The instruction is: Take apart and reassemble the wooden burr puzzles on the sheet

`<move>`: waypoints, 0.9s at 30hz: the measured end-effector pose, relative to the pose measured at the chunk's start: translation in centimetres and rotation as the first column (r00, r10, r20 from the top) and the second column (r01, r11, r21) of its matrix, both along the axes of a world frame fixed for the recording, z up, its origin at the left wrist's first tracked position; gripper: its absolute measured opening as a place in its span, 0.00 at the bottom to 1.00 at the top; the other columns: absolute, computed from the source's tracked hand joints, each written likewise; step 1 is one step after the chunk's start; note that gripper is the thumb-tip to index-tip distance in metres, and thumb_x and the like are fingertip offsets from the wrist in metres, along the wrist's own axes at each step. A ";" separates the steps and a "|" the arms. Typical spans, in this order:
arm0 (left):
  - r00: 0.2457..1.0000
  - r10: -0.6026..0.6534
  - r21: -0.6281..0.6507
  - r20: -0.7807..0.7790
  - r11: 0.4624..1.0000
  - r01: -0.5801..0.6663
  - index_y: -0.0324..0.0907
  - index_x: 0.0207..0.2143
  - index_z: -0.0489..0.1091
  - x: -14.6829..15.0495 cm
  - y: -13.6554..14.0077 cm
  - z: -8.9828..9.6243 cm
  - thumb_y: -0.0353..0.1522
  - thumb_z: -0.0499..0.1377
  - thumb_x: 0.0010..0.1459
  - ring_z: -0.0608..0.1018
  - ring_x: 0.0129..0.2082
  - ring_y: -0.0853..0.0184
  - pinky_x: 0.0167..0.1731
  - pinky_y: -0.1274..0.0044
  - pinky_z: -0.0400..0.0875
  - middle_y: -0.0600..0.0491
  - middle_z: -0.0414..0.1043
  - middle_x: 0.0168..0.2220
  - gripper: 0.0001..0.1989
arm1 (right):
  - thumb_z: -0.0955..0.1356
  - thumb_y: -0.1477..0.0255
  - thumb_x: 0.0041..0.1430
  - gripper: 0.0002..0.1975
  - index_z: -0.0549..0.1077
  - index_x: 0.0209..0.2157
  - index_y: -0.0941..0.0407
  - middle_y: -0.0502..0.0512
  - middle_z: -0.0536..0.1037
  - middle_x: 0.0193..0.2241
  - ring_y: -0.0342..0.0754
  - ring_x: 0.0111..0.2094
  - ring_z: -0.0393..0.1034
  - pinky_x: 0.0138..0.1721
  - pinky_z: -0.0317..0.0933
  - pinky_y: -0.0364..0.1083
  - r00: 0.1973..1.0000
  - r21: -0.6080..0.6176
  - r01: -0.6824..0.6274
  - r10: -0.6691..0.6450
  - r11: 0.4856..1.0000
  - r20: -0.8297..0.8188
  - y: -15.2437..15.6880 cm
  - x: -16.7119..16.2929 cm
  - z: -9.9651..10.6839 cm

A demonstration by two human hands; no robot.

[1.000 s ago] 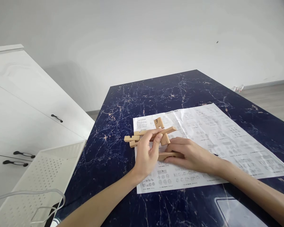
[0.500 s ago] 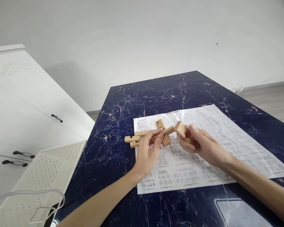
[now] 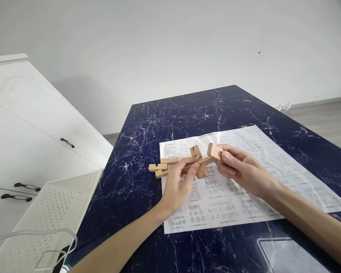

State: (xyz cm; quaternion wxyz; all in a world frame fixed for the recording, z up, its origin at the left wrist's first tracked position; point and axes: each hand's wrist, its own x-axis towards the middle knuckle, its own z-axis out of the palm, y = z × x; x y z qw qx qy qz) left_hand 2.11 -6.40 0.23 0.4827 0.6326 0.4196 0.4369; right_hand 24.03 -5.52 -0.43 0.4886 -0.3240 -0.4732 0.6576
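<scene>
My left hand point(image 3: 177, 185) is closed in a pinch on a wooden puzzle stick point(image 3: 207, 160). A crosswise wooden piece with a dark mark point(image 3: 196, 150) shows above this stick, and a wooden end point(image 3: 202, 171) below it. Whether these are joined is hidden by my fingers. My right hand point(image 3: 241, 167) grips a wooden puzzle block point(image 3: 214, 151) between thumb and fingers. The block is tilted against or just over the stick's right end; I cannot tell if they touch. Left of my left hand lie several notched wooden puzzle pieces point(image 3: 161, 167).
A large sheet point(image 3: 255, 159) printed with diagrams lies under my hands on the dark blue marbled table point(image 3: 170, 117). A clear-topped flat object point(image 3: 290, 254) is at the front right. White cabinets point(image 3: 42, 113) and a perforated white surface with a cable point(image 3: 45, 230) stand left.
My right hand has turned, so the block shows more of its broad face and sits slightly higher. The marked crosswise piece has shifted a little to the right.
</scene>
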 end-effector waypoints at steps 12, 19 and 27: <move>0.998 -0.051 -0.018 0.032 0.999 0.051 0.44 0.52 0.78 0.1 0.2 0.0 0.40 0.60 0.73 0.81 0.45 0.62 0.45 0.71 0.76 0.47 0.82 0.49 0.13 | 0.69 0.54 0.73 0.16 0.75 0.47 0.52 0.43 0.58 0.23 0.40 0.21 0.44 0.24 0.42 0.46 0.991 0.001 -0.101 0.101 0.995 0.086 -0.2 -0.1 0.1; 0.996 -0.070 -0.052 0.059 0.996 0.073 0.42 0.52 0.77 0.1 0.1 -0.2 0.40 0.60 0.73 0.81 0.42 0.63 0.41 0.73 0.76 0.46 0.81 0.46 0.14 | 0.67 0.54 0.75 0.16 0.73 0.44 0.53 0.43 0.56 0.24 0.40 0.22 0.44 0.24 0.43 0.45 0.986 -0.023 -0.143 0.144 0.989 0.081 -0.3 -0.3 0.8; 0.987 -0.089 -0.099 0.132 0.990 0.102 0.42 0.50 0.77 -0.2 0.5 -0.1 0.43 0.61 0.71 0.76 0.35 0.67 0.36 0.75 0.75 0.49 0.77 0.40 0.15 | 0.65 0.55 0.77 0.17 0.69 0.40 0.54 0.44 0.57 0.27 0.40 0.23 0.44 0.25 0.45 0.45 0.985 -0.079 -0.167 0.169 0.983 0.020 -0.5 -0.4 1.1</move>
